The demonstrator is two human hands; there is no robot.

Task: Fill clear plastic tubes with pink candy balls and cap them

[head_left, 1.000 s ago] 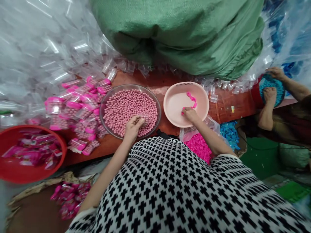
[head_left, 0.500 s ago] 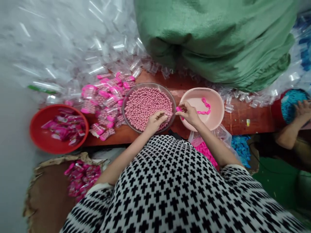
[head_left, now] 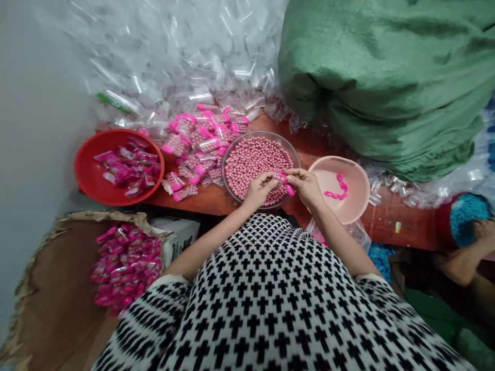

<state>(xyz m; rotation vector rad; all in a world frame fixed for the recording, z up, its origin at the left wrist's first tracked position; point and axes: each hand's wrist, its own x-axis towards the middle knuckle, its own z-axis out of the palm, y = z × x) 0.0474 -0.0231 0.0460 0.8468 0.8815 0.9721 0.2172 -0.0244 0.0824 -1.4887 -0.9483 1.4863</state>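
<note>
My left hand (head_left: 260, 188) and my right hand (head_left: 307, 186) meet over the near rim of a clear bowl (head_left: 234, 181) full of small pink balls (head_left: 255, 157). The left pinches a small clear container filled with balls. The right pinches a bright pink cap (head_left: 288, 187) against it. To the right stands a pale pink basin (head_left: 356, 203) with a few pink caps (head_left: 337, 186) in it. Filled, capped containers (head_left: 197, 147) lie heaped left of the bowl.
A red basin (head_left: 91, 183) of pink packets stands at the left, above a brown sack with more packets (head_left: 126, 265). Clear empty containers (head_left: 185, 62) pile at the back beside a big green sack (head_left: 382, 77). Another person's arm (head_left: 462, 263) is at the right, by blue pieces (head_left: 466, 216).
My right hand left the pale pink basin with a cap and came to my left hand, which lifted a container out of the balls. The view swung left.
</note>
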